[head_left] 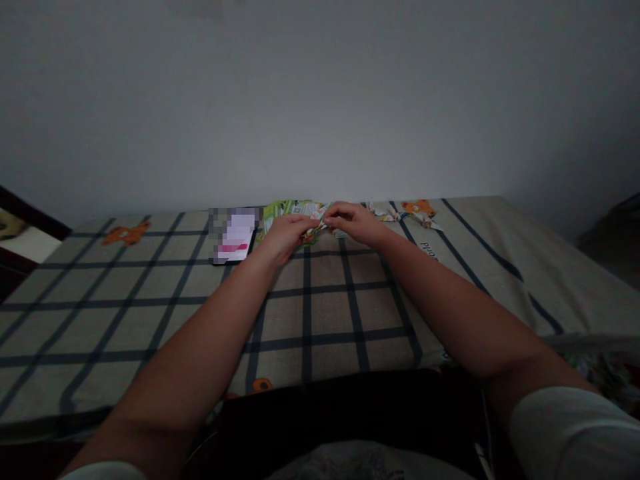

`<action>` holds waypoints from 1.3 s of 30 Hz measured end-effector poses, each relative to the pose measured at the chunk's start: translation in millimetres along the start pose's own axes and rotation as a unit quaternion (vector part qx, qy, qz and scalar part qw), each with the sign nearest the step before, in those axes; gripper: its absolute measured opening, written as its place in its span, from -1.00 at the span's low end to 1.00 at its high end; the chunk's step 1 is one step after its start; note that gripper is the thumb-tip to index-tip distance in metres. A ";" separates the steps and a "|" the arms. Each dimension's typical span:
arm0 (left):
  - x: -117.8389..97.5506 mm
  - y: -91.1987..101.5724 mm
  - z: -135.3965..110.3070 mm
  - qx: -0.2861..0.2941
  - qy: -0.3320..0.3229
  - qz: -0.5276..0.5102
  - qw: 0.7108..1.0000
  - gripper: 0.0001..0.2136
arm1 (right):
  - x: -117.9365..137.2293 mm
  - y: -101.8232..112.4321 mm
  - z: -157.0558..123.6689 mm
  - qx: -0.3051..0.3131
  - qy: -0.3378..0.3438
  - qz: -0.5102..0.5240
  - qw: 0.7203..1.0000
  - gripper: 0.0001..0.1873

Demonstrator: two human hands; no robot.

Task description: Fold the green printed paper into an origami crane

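My left hand (287, 235) and my right hand (356, 223) meet near the far edge of the table, both closed with pinched fingers. Between their fingertips is a small candy wrapper (320, 225), white with orange and green print. Whether a candy is inside it cannot be made out. A green printed plastic bag (283, 208) lies just behind my left hand, partly covered by it. Close to the right hand, several small printed wrapped pieces with twisted ends (425, 220) lie in a loose row.
A phone (235, 237) with a lit, partly blurred screen lies left of the bag. The table wears a checked cloth (325, 313) with bear prints. A plain wall (320, 100) rises behind it. At far left stands a dark wooden chair (30, 213).
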State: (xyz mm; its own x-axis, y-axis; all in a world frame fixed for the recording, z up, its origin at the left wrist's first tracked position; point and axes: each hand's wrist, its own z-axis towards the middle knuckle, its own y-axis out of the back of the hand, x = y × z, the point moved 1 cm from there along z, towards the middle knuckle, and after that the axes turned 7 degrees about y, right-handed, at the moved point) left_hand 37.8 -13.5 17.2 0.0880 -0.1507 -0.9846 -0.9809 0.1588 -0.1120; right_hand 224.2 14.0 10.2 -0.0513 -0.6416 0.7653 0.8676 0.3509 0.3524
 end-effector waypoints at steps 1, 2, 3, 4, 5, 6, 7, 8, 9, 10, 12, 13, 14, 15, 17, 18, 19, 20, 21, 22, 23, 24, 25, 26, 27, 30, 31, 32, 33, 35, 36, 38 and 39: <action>0.5 0.3 0.2 0.001 -0.004 0.004 1.000 -0.77 | 0.3 0.4 -0.1 0.002 0.001 -0.006 1.000 -0.65; 1.0 0.7 0.4 0.003 -0.008 0.007 1.000 -0.76 | 0.6 0.6 -0.2 0.004 0.002 -0.012 1.000 -0.65; 1.5 1.2 0.9 0.005 -0.013 0.012 1.000 -0.76 | 1.0 0.7 -0.2 0.006 0.004 -0.019 1.000 -0.66; 2.2 1.9 1.4 0.006 -0.018 0.019 1.000 -0.75 | 1.2 0.6 -0.2 0.007 0.006 -0.027 1.000 -0.67; 3.0 2.6 2.1 0.004 -0.023 0.032 0.999 -0.75 | 1.1 0.3 -0.1 0.007 0.006 -0.035 0.999 -0.68; 4.0 3.3 2.9 -0.001 -0.029 0.047 0.998 -0.74 | 0.7 -0.2 0.0 0.005 0.005 -0.044 0.999 -0.69; 4.9 4.0 3.5 -0.009 -0.035 0.065 0.997 -0.74 | 0.0 -0.7 0.2 0.000 0.002 -0.051 0.999 -0.70; 5.7 4.4 4.1 -0.015 -0.042 0.082 0.996 -0.74 | -1.0 -1.4 0.4 -0.006 -0.004 -0.056 0.998 -0.70; 6.4 4.6 4.4 -0.021 -0.049 0.097 0.994 -0.74 | -2.0 -2.0 0.6 -0.013 -0.009 -0.060 0.998 -0.71; 6.8 4.6 4.5 -0.024 -0.057 0.107 0.992 -0.74 | -2.9 -2.5 0.8 -0.021 -0.013 -0.062 0.998 -0.71; 7.0 4.2 4.2 -0.024 -0.072 0.120 0.990 -0.74 | -4.1 -3.2 1.1 -0.033 -0.017 -0.066 0.997 -0.72; 6.8 4.0 3.8 -0.025 -0.076 0.123 0.989 -0.74 | -4.3 -3.2 1.2 -0.037 -0.016 -0.069 0.997 -0.72; 6.5 3.9 3.5 -0.028 -0.079 0.125 0.989 -0.75 | -4.3 -3.1 1.4 -0.039 -0.014 -0.071 0.997 -0.72; 6.2 3.9 3.1 -0.030 -0.079 0.124 0.989 -0.75 | -4.1 -2.9 1.6 -0.043 -0.012 -0.072 0.996 -0.72; 5.7 3.9 2.6 -0.029 -0.076 0.117 0.990 -0.74 | -3.7 -2.6 1.9 -0.050 -0.011 -0.069 0.996 -0.71; 5.5 3.8 2.3 -0.022 -0.074 0.114 0.991 -0.73 | -3.7 -2.7 2.1 -0.052 -0.013 -0.065 0.996 -0.71; 5.3 3.5 2.1 -0.013 -0.071 0.111 0.991 -0.72 | -3.9 -2.9 2.3 -0.054 -0.017 -0.060 0.997 -0.70; 5.1 3.1 1.8 -0.006 -0.068 0.109 0.992 -0.71 | -4.2 -3.5 2.4 -0.056 -0.021 -0.052 0.997 -0.69; 4.8 2.6 1.6 -0.001 -0.066 0.106 0.992 -0.71 | -4.8 -4.2 2.5 -0.060 -0.026 -0.038 0.997 -0.69; 4.4 2.0 1.3 0.001 -0.062 0.099 0.993 -0.71 | -5.5 -5.1 2.5 -0.067 -0.030 -0.019 0.997 -0.69; 4.0 1.4 1.0 0.002 -0.057 0.087 0.995 -0.71 | -6.2 -6.0 2.5 -0.079 -0.033 0.005 0.996 -0.68; 3.6 0.7 0.8 0.003 -0.053 0.070 0.996 -0.72 | -6.9 -6.8 2.4 -0.093 -0.035 0.033 0.995 -0.67; 3.2 0.0 0.7 0.006 -0.049 0.052 0.997 -0.72 | -7.6 -7.4 2.2 -0.106 -0.037 0.063 0.992 -0.65; 2.9 -0.7 0.6 0.011 -0.045 0.037 0.998 -0.73 | -8.1 -7.9 2.0 -0.117 -0.040 0.092 0.988 -0.63; 2.6 -1.2 0.6 0.015 -0.042 0.025 0.999 -0.74 | -8.5 -8.1 1.8 -0.123 -0.045 0.115 0.985 -0.60; 2.4 -1.5 1.2 0.013 -0.041 0.021 0.999 -0.75 | -7.9 -7.9 1.2 -0.119 -0.064 0.153 0.979 -0.54; 2.5 -1.3 1.3 0.009 -0.042 0.024 0.999 -0.75 | -7.3 -7.7 1.1 -0.117 -0.068 0.156 0.978 -0.54; 2.6 -1.0 1.4 0.006 -0.042 0.027 0.999 -0.75 | -6.6 -7.5 1.0 -0.115 -0.070 0.156 0.979 -0.54; 2.6 -0.8 1.4 0.005 -0.042 0.031 0.999 -0.75 | -5.9 -7.4 0.9 -0.115 -0.071 0.153 0.979 -0.55; 2.7 -0.8 0.9 0.009 -0.040 0.036 0.999 -0.74 | -4.8 -7.4 0.8 -0.115 -0.068 0.147 0.980 -0.59; 2.7 -1.0 0.6 0.010 -0.040 0.037 0.998 -0.74 | -4.5 -7.5 0.8 -0.114 -0.067 0.145 0.981 -0.61; 2.7 -1.7 -0.1 0.006 -0.040 0.039 0.998 -0.74 | -4.7 -7.9 0.9 -0.111 -0.065 0.144 0.981 -0.63; 2.9 -2.0 -0.3 0.003 -0.040 0.040 0.998 -0.74 | -5.1 -8.1 1.0 -0.110 -0.065 0.145 0.981 -0.63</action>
State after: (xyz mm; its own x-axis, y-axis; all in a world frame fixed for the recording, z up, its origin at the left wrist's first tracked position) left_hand 40.0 -14.6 14.6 0.0224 -0.0580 -0.9981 -0.9845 0.1723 -0.0321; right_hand 217.0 15.1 4.0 0.1634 -0.4382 0.8839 0.9400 0.3411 -0.0047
